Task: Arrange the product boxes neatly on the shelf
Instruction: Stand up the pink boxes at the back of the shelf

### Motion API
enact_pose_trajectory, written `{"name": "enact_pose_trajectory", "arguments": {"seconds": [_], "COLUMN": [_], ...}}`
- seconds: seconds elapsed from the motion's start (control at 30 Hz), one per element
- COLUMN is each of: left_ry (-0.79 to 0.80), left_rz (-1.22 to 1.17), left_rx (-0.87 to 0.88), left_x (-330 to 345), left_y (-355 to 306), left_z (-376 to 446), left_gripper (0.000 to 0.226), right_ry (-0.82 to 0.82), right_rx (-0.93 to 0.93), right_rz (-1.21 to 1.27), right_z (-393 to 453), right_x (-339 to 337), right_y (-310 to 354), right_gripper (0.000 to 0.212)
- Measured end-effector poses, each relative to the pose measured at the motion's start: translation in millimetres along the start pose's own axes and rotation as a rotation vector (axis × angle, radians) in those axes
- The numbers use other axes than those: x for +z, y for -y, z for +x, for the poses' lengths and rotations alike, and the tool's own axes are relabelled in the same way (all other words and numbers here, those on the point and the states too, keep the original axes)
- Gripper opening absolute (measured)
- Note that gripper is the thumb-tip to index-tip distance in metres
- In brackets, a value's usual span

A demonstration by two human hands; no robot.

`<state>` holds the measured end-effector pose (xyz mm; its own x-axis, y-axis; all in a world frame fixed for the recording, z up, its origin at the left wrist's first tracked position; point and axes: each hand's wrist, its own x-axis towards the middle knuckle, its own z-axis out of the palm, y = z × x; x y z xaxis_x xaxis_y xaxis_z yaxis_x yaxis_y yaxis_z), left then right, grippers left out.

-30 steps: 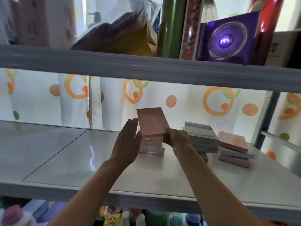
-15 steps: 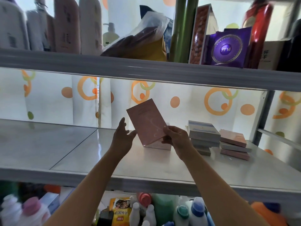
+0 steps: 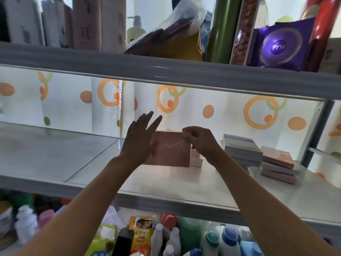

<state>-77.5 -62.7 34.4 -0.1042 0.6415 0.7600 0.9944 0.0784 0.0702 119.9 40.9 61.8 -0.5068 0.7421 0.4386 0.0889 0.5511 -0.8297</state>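
From the head view, the pink box (image 3: 170,150) stands upright on its long edge on the shelf (image 3: 166,183), broad face toward the camera, and both hands are set on it to square it up. The right hand (image 3: 200,143) pinches the box's upper right corner between thumb and curled fingers (image 3: 190,131), a hold that looks meant to keep it from toppling. The left hand (image 3: 140,137) lies flat against the box's left end, its fingers (image 3: 147,120) straight and slightly spread, pointing up past the top edge, likely as a stop to true the box against. Just behind the right fingers, a low stack of pink boxes (image 3: 196,159) lies flat, touching or nearly touching the upright one (the contact is hidden). Farther right of those fingers sits a grey-blue stack (image 3: 241,150), then a mixed pink and grey stack (image 3: 276,165) near the shelf's upright post (image 3: 313,130). Left of the left fingers the shelf is bare steel up to the spotted curtain (image 3: 73,100), giving the most room to slide. The front lip lies well toward the person, and the upper shelf (image 3: 166,71) hangs well above the fingertips.
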Motion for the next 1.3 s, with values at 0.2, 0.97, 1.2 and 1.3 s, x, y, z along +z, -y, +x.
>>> {"name": "enact_pose_trajectory", "arguments": {"seconds": [0.2, 0.97, 1.2, 1.3], "left_ry": [0.228, -0.065, -0.045, -0.03], "left_rz": [-0.343, -1.234, -1.234, -1.264], "left_rx": [-0.232, -0.852, -0.814, -0.774], "left_x": [7.2, 3.2, -1.5, -2.4], "left_y": [-9.1, 37.0, 50.4, 51.6], "left_z": [9.6, -12.4, -23.6, -28.1], "left_gripper": [0.028, 0.02, 0.02, 0.023], "right_ry": [0.005, -0.225, -0.141, -0.145], "right_rx": [-0.101, -0.335, -0.218, -0.129], "right_rz": [-0.122, -0.279, -0.186, -0.117], "right_z": [14.3, 54.0, 54.5, 56.0], "right_x": [-4.3, 73.6, 93.0, 98.4], "right_y": [-0.4, -11.1, -6.5, -4.6], "right_gripper": [0.018, 0.027, 0.019, 0.018]}}
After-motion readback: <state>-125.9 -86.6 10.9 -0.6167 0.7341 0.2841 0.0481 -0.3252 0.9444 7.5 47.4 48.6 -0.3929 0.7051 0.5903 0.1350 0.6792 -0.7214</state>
